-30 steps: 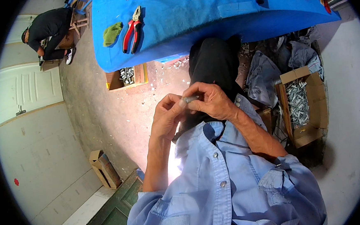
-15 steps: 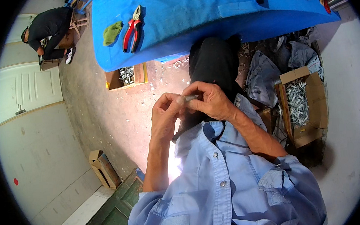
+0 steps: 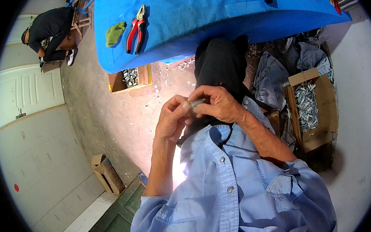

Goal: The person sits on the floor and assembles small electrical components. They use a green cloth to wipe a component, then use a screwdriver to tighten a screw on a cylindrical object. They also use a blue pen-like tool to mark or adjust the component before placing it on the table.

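Note:
Above my lap, my left hand (image 3: 173,116) and my right hand (image 3: 218,103) meet around a small grey metal piece (image 3: 196,102). Thumb and fingers of both hands pinch it, the left at one end and the right along its other side. My fingers cover much of it, so its exact kind cannot be told. Beyond my hands, on the blue-covered table (image 3: 179,14), lie pliers (image 3: 136,32) with red and black handles, jaws pointing away. A crumpled green cloth (image 3: 115,34) is just left of them.
An open carton (image 3: 327,107) of small metal pieces stands at right, beside grey plastic bags (image 3: 271,79). Another box (image 3: 119,82) with metal parts sits under the table edge. A seated person (image 3: 53,32) bends over at far left. Scraps litter the floor.
Both hands stay nearly in place on the small metal piece. The left hand and its forearm have shifted very slightly; more of the piece's side shows between the fingers.

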Available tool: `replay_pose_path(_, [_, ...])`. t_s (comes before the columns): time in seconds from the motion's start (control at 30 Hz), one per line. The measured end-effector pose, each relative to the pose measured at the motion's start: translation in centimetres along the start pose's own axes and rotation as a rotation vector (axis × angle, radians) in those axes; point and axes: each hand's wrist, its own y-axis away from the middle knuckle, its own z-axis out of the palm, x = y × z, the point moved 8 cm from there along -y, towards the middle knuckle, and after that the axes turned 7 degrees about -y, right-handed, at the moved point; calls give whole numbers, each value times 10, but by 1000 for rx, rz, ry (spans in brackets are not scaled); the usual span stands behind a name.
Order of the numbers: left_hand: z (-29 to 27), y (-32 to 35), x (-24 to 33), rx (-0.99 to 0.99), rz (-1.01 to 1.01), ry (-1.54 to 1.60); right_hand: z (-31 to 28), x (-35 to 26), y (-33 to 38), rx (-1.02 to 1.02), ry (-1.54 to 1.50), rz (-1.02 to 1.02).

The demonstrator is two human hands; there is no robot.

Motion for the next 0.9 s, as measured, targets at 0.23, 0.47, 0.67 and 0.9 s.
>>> replay_pose_path(0.23, [1,-3,-4,-32,-37,13,-3,5,-1,-8,-45,21])
replay_pose_path(0.47, [4,3,-1,40,10,33,-2,2,-1,-19,-152,27])
replay_pose_path(0.67, [2,3,5,104,14,-82,-1,1,-3,-21,-168,44])
replay_pose_path(0.9, [2,1,-5,66,-3,-149,-3,4,0,-42,-145,44])
